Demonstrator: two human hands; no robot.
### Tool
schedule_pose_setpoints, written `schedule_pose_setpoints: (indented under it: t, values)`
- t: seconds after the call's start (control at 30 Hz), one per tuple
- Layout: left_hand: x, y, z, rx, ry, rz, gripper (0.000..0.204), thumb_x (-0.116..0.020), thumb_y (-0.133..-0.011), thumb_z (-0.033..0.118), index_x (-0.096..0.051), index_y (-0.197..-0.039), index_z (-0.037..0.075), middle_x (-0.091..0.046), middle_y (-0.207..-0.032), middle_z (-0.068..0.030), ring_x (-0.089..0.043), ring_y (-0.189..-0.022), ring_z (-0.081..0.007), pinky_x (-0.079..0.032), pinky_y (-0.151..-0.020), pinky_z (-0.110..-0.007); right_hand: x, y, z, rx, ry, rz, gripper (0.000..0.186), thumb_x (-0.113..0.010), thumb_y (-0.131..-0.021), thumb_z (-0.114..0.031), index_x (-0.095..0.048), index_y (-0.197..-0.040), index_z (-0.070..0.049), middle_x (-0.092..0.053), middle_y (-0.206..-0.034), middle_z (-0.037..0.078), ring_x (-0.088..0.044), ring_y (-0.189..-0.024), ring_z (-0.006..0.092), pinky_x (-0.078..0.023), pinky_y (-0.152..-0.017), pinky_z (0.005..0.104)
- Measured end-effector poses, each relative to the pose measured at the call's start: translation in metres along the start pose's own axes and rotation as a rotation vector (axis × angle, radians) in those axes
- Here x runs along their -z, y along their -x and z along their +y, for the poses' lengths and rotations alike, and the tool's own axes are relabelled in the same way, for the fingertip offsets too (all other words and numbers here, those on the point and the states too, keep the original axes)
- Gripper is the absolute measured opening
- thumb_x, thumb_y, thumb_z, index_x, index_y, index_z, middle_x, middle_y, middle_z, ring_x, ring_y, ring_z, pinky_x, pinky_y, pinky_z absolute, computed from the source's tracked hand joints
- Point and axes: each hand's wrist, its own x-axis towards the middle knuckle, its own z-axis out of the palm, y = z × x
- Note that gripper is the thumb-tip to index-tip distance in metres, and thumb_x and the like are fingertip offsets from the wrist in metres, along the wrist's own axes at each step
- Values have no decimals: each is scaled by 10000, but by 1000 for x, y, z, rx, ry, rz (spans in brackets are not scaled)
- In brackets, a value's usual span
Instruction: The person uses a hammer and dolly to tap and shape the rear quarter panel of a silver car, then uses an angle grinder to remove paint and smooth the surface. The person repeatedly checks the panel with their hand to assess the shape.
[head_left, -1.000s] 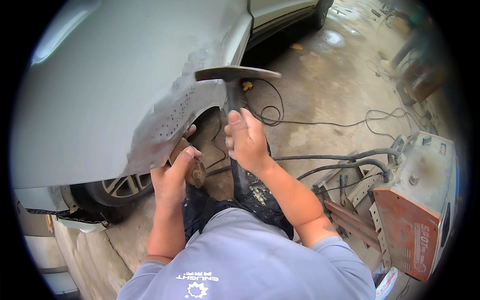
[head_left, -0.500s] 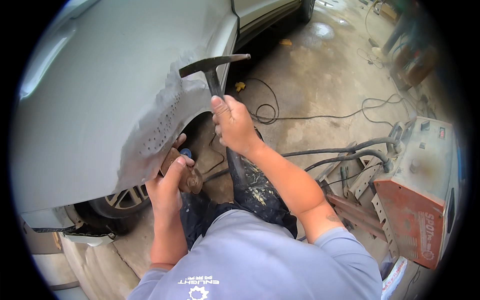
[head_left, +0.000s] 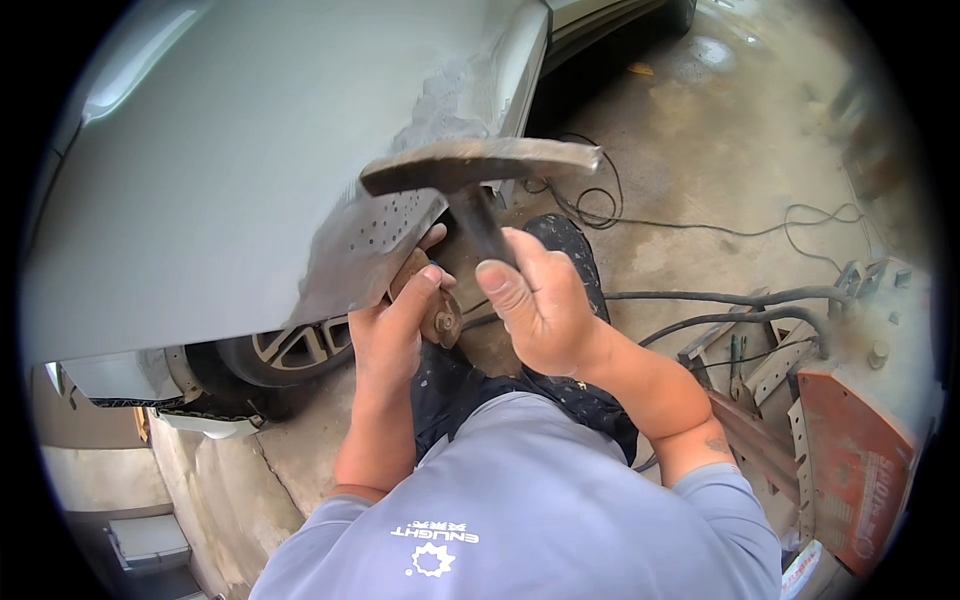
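Note:
My right hand (head_left: 548,305) is wrapped round the dark handle of a body hammer (head_left: 480,166). The hammer's long metal head, pointed at one end, is raised in front of the car's panel and hides part of it. My left hand (head_left: 392,325) grips a rusty brown metal block (head_left: 443,318) at the panel's lower edge, by the wheel arch. Some of its fingers are behind the edge. The pale car panel (head_left: 230,190) has a grey sanded patch (head_left: 345,255) with several small dark dots, just above my left hand.
A wheel (head_left: 300,350) shows under the panel at left. To the right stands a red and grey machine (head_left: 850,450) with thick black cables (head_left: 720,298) running towards my legs. A metal frame (head_left: 750,400) sits beside it. A thin cord (head_left: 700,226) lies looped on the concrete floor.
The hammer has come up nearer to the camera and looks larger, its head now crossing the sanded patch. My view has shifted left, so the car and left hand appear further right.

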Motion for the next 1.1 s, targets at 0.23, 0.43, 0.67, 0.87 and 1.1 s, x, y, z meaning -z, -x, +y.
schedule_pose_setpoints:
  t: [0.23, 0.43, 0.67, 0.87, 1.1]
  values:
    - [3, -2, -1, 21, 46, -40, 417, -673, -930, 0, -643, -1341, -58, -711, -1226, -169, -698, -942, -189, -588, -834, -351, -9, -1, -12, 70, 34, -51, 374, -572, -1116, -315, -583, -1197, 50, -632, -722, 102, -625, -633, 160, -500, -592, 308]
    - [5, -1, -4, 1, 11, -49, 299, -674, -925, 16, -675, -1217, -47, -716, -1099, -102, -701, -942, -180, -561, -838, -337, -13, 9, -19, 101, -36, -84, 368, -588, -1109, -306, -583, -1221, 44, -670, -753, 99, -655, -620, 215, -525, -609, 304]
    - [31, -1, -32, -104, -41, -146, 301, -696, -935, 66, -672, -1214, -43, -716, -1092, -113, -669, -876, -134, -550, -737, -285, -26, 15, -16, 301, 45, -108, 384, -651, -1063, -270, -575, -1223, 71, -681, -815, 128, -681, -612, 307, -546, -559, 362]
    - [4, 0, -3, 19, -39, -44, 424, -735, -991, 160, -611, -1344, -40, -707, -1270, -220, -710, -1013, -206, -603, -832, -371, -28, 15, -14, 410, 144, -110, 314, -686, -1032, -237, -568, -1122, 40, -635, -751, 152, -656, -584, 346, -522, -519, 399]
    - [17, -9, -26, -67, -11, -66, 396, -726, -950, 127, -635, -1293, -49, -711, -1190, -177, -719, -1049, -281, -586, -913, -400, -33, -2, 1, 246, -24, -21, 385, -635, -1069, -340, -543, -1000, 27, -618, -706, 195, -624, -578, 404, -493, -512, 438]
